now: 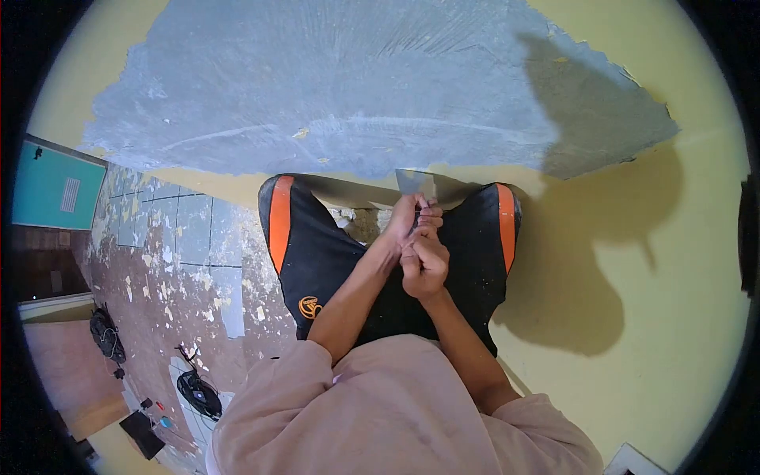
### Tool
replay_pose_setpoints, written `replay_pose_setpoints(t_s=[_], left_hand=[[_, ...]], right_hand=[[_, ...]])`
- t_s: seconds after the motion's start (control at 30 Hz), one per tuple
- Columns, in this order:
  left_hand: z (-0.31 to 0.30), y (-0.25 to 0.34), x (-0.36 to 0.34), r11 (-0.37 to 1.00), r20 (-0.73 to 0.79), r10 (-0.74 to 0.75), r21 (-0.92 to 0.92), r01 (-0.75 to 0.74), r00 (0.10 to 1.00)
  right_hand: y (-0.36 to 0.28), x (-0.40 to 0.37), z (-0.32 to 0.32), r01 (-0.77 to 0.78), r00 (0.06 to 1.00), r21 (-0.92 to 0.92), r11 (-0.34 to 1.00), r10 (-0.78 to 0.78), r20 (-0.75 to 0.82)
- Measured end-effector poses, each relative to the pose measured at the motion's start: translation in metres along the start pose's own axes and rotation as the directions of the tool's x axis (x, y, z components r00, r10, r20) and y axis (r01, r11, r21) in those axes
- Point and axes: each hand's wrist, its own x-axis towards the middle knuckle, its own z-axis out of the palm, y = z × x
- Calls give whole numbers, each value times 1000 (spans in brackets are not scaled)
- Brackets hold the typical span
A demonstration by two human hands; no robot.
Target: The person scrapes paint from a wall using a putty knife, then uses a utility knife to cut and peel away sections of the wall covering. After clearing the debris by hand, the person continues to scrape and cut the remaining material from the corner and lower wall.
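Both of my hands are together between my knees, close to the wall. My left hand (407, 220) is closed around the handle of a scraper, with a bit of dark handle showing between the fingers. The scraper's flat grey blade (411, 181) points up at the lower edge of the bare grey patch (340, 87) on the wall. Just below, my right hand (425, 265) is curled shut against the left one, on the lower end of the handle, which is mostly hidden by the fingers.
Yellow paint (570, 261) surrounds the bare patch, its edge ragged. Paint flakes litter the worn floor (158, 269) at left. Black cable coils (198, 393), a dark bag-like bundle (107, 336) and a teal panel (55, 186) are farther left.
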Motion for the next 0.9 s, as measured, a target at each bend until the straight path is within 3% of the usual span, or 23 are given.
replay_pose_setpoints(t_s=[0.03,0.17,0.27,0.33,0.4,0.47,0.5,0.53,0.6,0.63,0.7,0.83,0.87,0.9], left_hand=[[4,-2,-1,1000,10,17,13,-17,1000],[1,-13,-5,998,-3,54,-10,-54,999],[-2,-26,-5,995,-68,99,-25,-101,993],[11,-34,-10,994,-44,77,-73,-80,996],[29,-39,-18,999,76,35,-44,-32,996],[33,-26,-10,999,63,34,2,-34,997],[24,-13,5,999,61,36,-39,-33,997],[25,-10,6,996,59,42,-81,-37,997],[23,-14,-1,989,25,63,-137,-59,998],[19,-20,-8,992,29,104,-76,-102,994],[27,-8,-3,988,68,152,7,-153,986],[13,8,-8,965,362,-127,-170,200,923],[7,4,-8,965,357,-130,-169,201,925],[10,-5,-12,981,179,29,-193,7,983]], right_hand=[[-2,3,1,25,998,9,1000,-24,-65],[-3,-4,-5,32,999,18,999,-32,-26],[-8,-7,-13,-71,995,35,997,73,-64],[-24,3,-22,-25,998,59,998,28,-51],[-35,13,-26,-11,999,27,1000,12,-32],[-32,20,-24,17,998,-48,999,-20,-62],[-12,16,-21,-99,995,-102,990,99,-3],[2,21,-19,21,1000,94,995,-19,-25],[-2,21,-15,18,999,15,1000,-18,32],[-14,17,-14,9,999,17,1000,-9,31],[-24,25,-13,45,996,114,992,-36,-83],[-18,31,-2,93,992,-24,995,-91,83],[-19,27,-4,90,993,-24,996,-88,79],[-21,26,-6,13,998,-1,1000,-13,65]])
